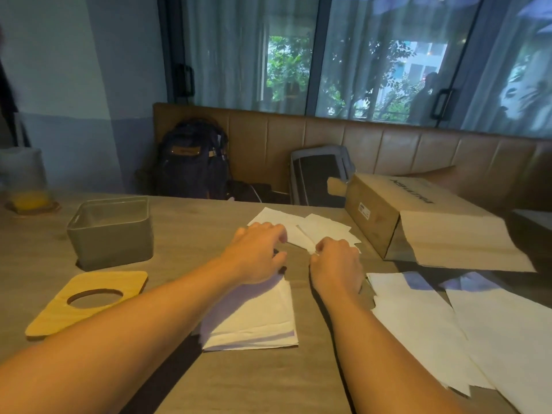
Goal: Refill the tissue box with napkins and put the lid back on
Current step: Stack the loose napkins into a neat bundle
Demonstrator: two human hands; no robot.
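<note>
Head view: resting the left grip (257,252), fingers curled, on the loose napkins (325,231) on the table (185,222), hold impossible to tell, pinching their near edge with the right grip (337,267), leaving the tissue box (110,243) standing open at left, lid (125,282) lying flat just beside it.

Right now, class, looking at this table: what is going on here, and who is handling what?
A person is handling loose napkins on the table. The right grip pinches one napkin's edge; the left grip rests on them beside it. The tissue box stands open at the left, with its wooden lid lying flat in front of it. A folded stack lies under the left wrist.
</note>
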